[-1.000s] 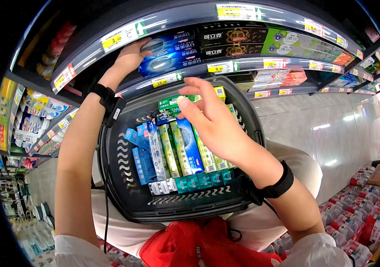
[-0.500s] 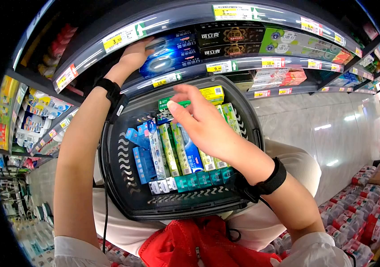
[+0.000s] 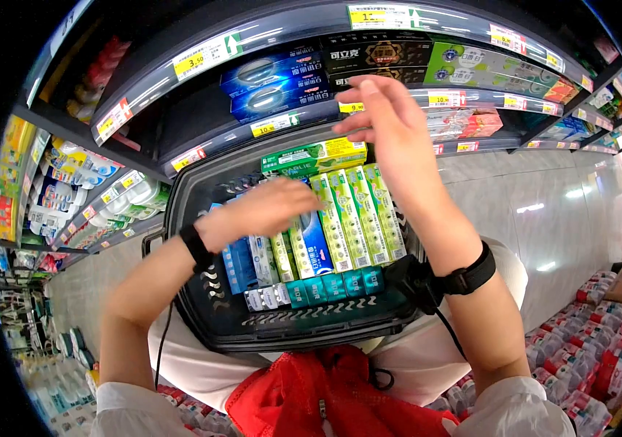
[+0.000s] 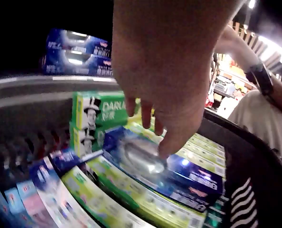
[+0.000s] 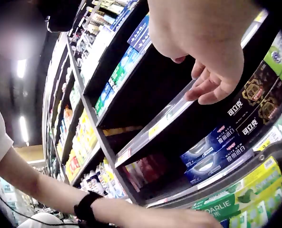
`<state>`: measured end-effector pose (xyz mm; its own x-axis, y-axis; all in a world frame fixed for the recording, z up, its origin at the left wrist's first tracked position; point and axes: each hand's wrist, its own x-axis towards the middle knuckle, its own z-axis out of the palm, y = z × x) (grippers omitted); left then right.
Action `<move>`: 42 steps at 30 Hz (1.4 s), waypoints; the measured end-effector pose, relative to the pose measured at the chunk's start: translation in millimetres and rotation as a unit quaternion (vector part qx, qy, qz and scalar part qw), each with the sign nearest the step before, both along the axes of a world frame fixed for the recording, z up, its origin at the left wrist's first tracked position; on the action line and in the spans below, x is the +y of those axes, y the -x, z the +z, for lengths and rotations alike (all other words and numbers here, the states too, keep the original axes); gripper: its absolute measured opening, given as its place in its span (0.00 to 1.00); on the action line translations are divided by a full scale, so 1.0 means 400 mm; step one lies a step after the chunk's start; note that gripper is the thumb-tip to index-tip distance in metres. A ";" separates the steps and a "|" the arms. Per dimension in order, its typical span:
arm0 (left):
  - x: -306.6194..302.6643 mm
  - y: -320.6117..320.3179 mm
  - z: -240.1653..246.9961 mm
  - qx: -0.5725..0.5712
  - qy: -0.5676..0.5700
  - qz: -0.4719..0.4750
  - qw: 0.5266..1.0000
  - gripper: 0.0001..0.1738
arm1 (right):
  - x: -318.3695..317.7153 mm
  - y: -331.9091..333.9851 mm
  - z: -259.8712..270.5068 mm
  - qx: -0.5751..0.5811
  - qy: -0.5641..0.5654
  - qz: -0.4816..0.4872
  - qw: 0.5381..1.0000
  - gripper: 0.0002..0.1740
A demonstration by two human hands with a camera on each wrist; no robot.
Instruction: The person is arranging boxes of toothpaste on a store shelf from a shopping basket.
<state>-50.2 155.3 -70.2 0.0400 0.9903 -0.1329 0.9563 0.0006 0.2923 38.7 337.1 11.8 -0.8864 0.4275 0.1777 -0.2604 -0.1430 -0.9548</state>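
My left hand point(image 3: 271, 207) is over the black shopping basket point(image 3: 212, 331), its fingers reaching down to a blue toothpaste box point(image 4: 155, 164). In the left wrist view a fingertip overlaps that box's upper face. Green-and-white toothpaste boxes point(image 3: 358, 218) stand in a row beside it, and green DARLIE boxes point(image 4: 100, 114) lie at the basket's far side. Raised past the basket, my right hand point(image 3: 394, 127) has loosely bent fingers and holds nothing. Two stacked blue boxes point(image 3: 271, 84) sit on the shelf ahead.
Black boxes point(image 3: 376, 58) and green-white boxes point(image 3: 493, 69) fill the shelf to the right of the blue stack. Price tags line the shelf edge point(image 3: 311, 116). Shrink-wrapped bottles point(image 3: 569, 349) stand on the floor at right. The basket stands between the person's knees.
My left hand has left the blue boxes on the shelf and come down over the basket. My right hand has moved up and right, uncovering the green-and-white boxes.
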 end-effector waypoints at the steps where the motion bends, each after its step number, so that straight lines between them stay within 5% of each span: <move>1: -0.015 -0.020 -0.034 0.021 0.006 -0.008 1.000 0.31 | 0.002 -0.001 0.005 -0.016 0.015 -0.011 1.000 0.16; 10: -0.030 -0.063 -0.145 0.215 -0.057 -0.052 0.973 0.21 | -0.028 0.002 -0.034 -0.049 -0.011 0.036 0.998 0.18; 12: -0.041 -0.068 -0.071 0.157 -0.071 -0.037 0.984 0.21 | -0.031 0.002 -0.032 -0.061 -0.004 0.043 0.997 0.19; 14: -0.072 -0.085 -0.008 -0.074 -0.035 0.181 0.980 0.24 | -0.030 0.000 -0.032 -0.072 -0.017 0.059 0.996 0.20; 18: -0.134 -0.124 0.043 -0.352 -0.139 0.379 0.844 0.20 | -0.043 0.021 -0.080 -0.109 -0.110 0.099 0.983 0.23; 24: -0.184 -0.127 0.021 -0.408 -0.088 0.434 0.799 0.21 | -0.098 -0.005 -0.113 -0.236 -0.320 0.237 0.887 0.39; 26: -0.188 -0.120 0.042 -0.393 -0.093 0.371 0.836 0.21 | -0.113 -0.010 -0.108 -0.270 -0.199 0.272 0.902 0.35; 32: -0.272 -0.037 0.149 -0.444 -0.144 0.455 0.759 0.24 | -0.110 0.017 -0.077 -0.176 -0.040 0.196 0.964 0.19; 34: -0.284 -0.025 0.178 -0.472 -0.178 0.502 0.703 0.23 | -0.103 0.028 -0.073 -0.175 0.009 0.202 0.964 0.18; 40: -0.282 -0.026 0.165 -0.445 -0.305 0.525 0.658 0.26 | -0.138 0.031 -0.054 -0.182 0.050 0.207 0.960 0.21; 42: -0.275 -0.042 0.152 -0.524 -0.328 0.525 0.585 0.28 | -0.122 0.031 -0.064 -0.211 0.014 0.267 0.940 0.26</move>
<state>-33.4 45.4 -9.2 -0.9171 0.3662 -0.1576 -0.1753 -0.0153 0.9844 26.5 288.5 -13.8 -0.9647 -0.0999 -0.2436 0.2580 -0.1728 -0.9506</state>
